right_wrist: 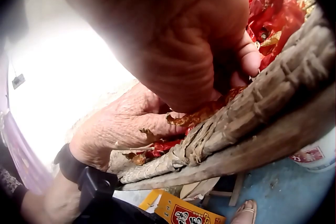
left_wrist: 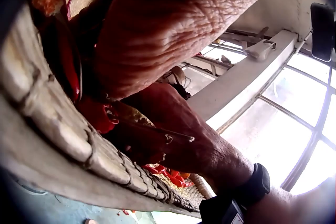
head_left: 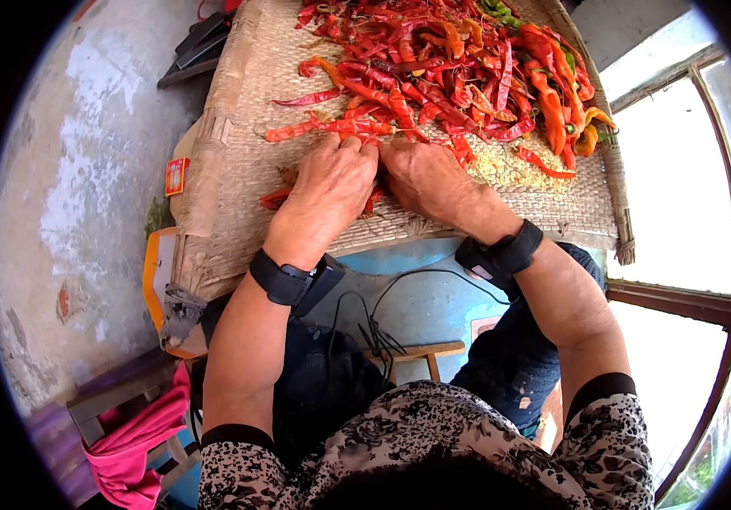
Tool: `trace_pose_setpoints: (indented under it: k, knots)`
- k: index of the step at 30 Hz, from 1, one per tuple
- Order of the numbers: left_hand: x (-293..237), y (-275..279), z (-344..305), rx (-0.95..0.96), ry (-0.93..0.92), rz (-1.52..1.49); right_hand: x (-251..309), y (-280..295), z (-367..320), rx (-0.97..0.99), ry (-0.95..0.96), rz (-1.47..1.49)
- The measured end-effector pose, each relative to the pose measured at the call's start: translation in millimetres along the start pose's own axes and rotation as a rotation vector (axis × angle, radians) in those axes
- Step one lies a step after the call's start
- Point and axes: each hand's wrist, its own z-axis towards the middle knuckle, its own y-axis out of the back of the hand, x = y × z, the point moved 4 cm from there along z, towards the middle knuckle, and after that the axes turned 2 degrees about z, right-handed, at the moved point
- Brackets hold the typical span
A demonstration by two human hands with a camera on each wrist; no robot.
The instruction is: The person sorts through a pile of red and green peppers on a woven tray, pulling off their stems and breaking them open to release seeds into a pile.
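Side by side at the near edge of a woven tray (head_left: 238,195), the left hand (head_left: 329,194) and right hand (head_left: 435,185) have curled fingers, their tips hidden from above. In the right wrist view a wrinkled, dried orange-red pepper (right_wrist: 202,116) runs between the left hand (right_wrist: 123,124) and the right hand (right_wrist: 178,40), pinched by both. Seen from the left wrist, a red pepper piece (left_wrist: 102,117) lies below the left hand (left_wrist: 168,29), beside the right hand (left_wrist: 181,129). Just beyond the knuckles lie red peppers (head_left: 357,127).
A large heap of red and orange peppers (head_left: 433,68) covers the tray's far part, with pale seeds (head_left: 501,167) scattered right of the hands. A small red-yellow box (head_left: 177,176) sits by the left rim. Black cables (head_left: 374,331) hang below; a window (head_left: 680,187) stands right.
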Motion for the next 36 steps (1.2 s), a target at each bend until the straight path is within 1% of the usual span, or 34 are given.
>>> trace_pose_setpoints:
  k: [4, 9, 13, 16, 19, 21, 24, 27, 31, 33, 36]
  knots:
    - [-1.4, -0.9, -0.3, -0.003, -0.026, 0.038, 1.5, 3.0, -0.2, -0.014, 0.023, 0.029]
    - [-0.9, -2.0, -2.1, -0.004, 0.031, -0.003, 0.9, 1.5, -0.7, -0.009, 0.014, 0.022]
    - [-1.5, -0.3, -1.2, -0.007, 0.022, -0.013, -0.2, 2.0, -1.1, -0.013, 0.004, 0.041]
    - [-1.7, 0.4, -0.4, 0.030, 0.024, 0.016, 0.3, 3.0, -0.7, -0.017, 0.015, 0.045]
    - [-2.6, 0.6, -0.6, 0.014, 0.003, 0.036, 0.6, 2.9, -0.5, -0.014, 0.018, 0.036]
    - [-3.3, 2.1, -2.2, -0.030, -0.014, 0.039, 0.0, 1.0, -0.5, -0.005, 0.000, 0.008]
    - [-4.6, 2.9, -1.3, -0.017, -0.032, 0.074, -0.9, -0.8, -0.5, -0.031, 0.015, 0.004]
    - [-3.5, 0.9, -1.7, -0.030, -0.006, 0.061, -1.2, -0.7, -0.3, -0.032, 0.025, 0.007]
    - [-1.7, -1.8, -3.7, -0.055, -0.022, 0.014, -0.1, 0.6, 0.2, -0.007, -0.003, -0.002]
    - [-2.2, -1.7, -4.3, -0.102, -0.025, 0.026, 1.6, 3.7, -0.7, -0.015, 0.019, 0.009]
    - [-2.4, -0.9, -3.6, -0.086, -0.017, 0.017, 1.2, 1.7, -0.2, -0.004, 0.019, -0.015]
